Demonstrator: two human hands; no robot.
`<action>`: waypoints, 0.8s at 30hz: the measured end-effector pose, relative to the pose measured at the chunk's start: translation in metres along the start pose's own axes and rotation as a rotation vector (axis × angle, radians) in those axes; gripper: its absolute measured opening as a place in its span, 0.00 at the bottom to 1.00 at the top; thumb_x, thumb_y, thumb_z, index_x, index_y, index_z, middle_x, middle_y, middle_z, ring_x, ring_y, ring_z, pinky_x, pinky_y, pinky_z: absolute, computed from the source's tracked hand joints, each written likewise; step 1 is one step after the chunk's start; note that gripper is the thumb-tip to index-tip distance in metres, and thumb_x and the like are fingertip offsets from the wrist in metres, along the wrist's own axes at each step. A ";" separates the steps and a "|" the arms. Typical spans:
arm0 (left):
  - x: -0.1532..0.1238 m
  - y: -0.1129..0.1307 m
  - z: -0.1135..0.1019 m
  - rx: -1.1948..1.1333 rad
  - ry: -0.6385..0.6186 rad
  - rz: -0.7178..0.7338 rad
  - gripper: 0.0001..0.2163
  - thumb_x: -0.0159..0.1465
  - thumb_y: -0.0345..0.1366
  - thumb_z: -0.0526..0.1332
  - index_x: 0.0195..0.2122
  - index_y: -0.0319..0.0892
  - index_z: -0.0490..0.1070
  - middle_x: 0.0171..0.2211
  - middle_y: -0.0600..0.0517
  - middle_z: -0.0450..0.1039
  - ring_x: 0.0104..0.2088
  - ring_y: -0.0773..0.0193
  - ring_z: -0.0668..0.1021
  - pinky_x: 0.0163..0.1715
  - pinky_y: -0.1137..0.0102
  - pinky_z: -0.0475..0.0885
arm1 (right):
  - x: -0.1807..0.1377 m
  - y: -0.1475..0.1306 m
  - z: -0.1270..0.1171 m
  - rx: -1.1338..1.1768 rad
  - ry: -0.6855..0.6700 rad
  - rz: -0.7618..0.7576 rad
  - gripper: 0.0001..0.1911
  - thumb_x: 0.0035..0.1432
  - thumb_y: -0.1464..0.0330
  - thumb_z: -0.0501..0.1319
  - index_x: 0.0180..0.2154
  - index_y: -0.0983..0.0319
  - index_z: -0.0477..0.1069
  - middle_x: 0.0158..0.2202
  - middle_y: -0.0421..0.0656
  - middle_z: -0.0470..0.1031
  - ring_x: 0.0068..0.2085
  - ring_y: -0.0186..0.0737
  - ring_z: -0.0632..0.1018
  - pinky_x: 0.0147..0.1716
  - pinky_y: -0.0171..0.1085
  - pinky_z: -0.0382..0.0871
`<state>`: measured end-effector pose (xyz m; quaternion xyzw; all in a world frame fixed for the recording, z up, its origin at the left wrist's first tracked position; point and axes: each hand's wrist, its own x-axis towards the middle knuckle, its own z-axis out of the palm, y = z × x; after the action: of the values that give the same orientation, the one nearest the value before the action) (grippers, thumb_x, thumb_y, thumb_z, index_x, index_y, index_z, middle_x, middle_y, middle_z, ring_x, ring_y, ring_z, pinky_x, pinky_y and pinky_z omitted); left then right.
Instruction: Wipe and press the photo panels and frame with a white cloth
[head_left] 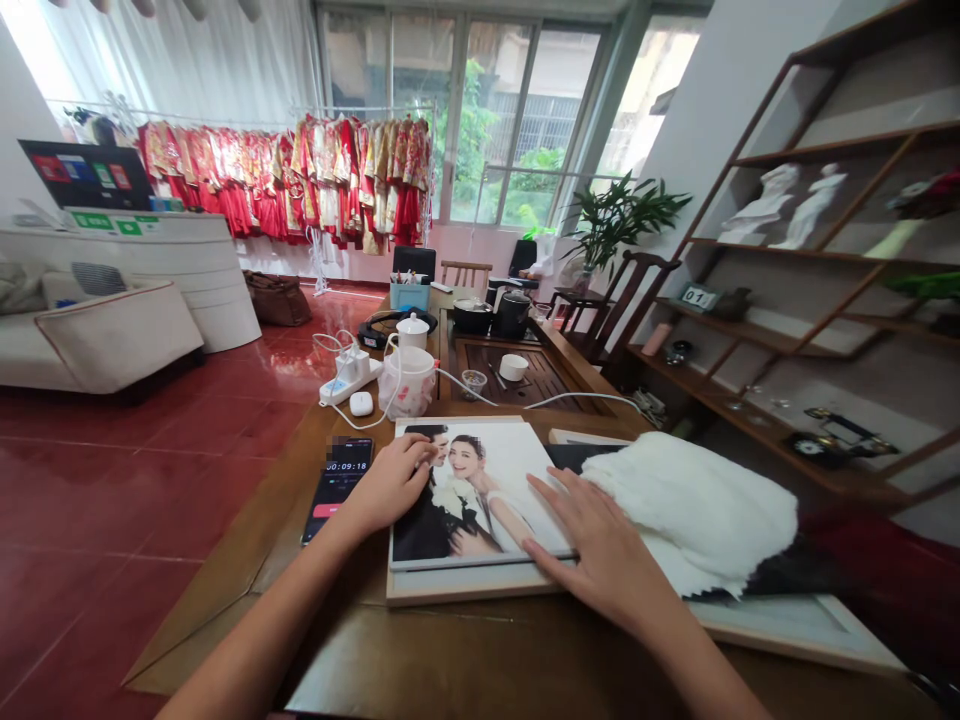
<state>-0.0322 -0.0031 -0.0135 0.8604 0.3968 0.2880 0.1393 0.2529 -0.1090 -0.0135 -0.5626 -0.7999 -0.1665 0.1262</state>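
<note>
A wedding photo panel (469,500) lies face up on a pale picture frame (480,585) on the wooden table. My left hand (397,478) rests along the panel's left edge, fingers loosely bent over its upper left part. On the panel's right side lies my right hand (592,530), its fingers spread. Just beyond that hand, a crumpled white cloth (697,500) covers part of a second framed piece (817,620). Left of my left forearm is a phone (341,490) with a running timer on its screen.
A power strip (349,378), white earbud case (361,403) and white bin (407,383) stand behind the panel. A white cable (555,398) crosses the table near the tea tray (540,375), which bears a white cup (513,367). Wooden shelves (795,345) rise at right.
</note>
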 end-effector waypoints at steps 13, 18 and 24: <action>0.002 -0.021 0.002 0.008 0.086 -0.417 0.13 0.65 0.35 0.51 0.47 0.37 0.66 0.40 0.44 0.68 0.48 0.53 0.72 0.51 0.59 0.66 | 0.006 -0.013 0.008 0.074 -0.147 0.039 0.42 0.54 0.41 0.53 0.64 0.54 0.53 0.66 0.48 0.53 0.64 0.58 0.56 0.57 0.58 0.55; 0.002 -0.014 0.000 -0.014 0.053 -0.410 0.13 0.66 0.36 0.48 0.41 0.38 0.70 0.36 0.44 0.70 0.45 0.53 0.72 0.48 0.61 0.66 | 0.007 -0.016 0.006 0.122 -0.176 0.062 0.41 0.54 0.42 0.53 0.64 0.51 0.52 0.67 0.46 0.52 0.65 0.60 0.53 0.57 0.59 0.56; 0.003 -0.010 -0.003 -0.044 0.025 -0.435 0.14 0.66 0.35 0.47 0.33 0.38 0.71 0.32 0.44 0.70 0.44 0.52 0.72 0.47 0.61 0.65 | 0.006 -0.015 0.009 0.115 -0.178 0.046 0.42 0.54 0.41 0.54 0.65 0.50 0.50 0.67 0.43 0.50 0.65 0.61 0.52 0.57 0.60 0.54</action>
<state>-0.0388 0.0057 -0.0148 0.7475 0.5685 0.2703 0.2122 0.2363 -0.1050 -0.0218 -0.5854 -0.8029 -0.0670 0.0906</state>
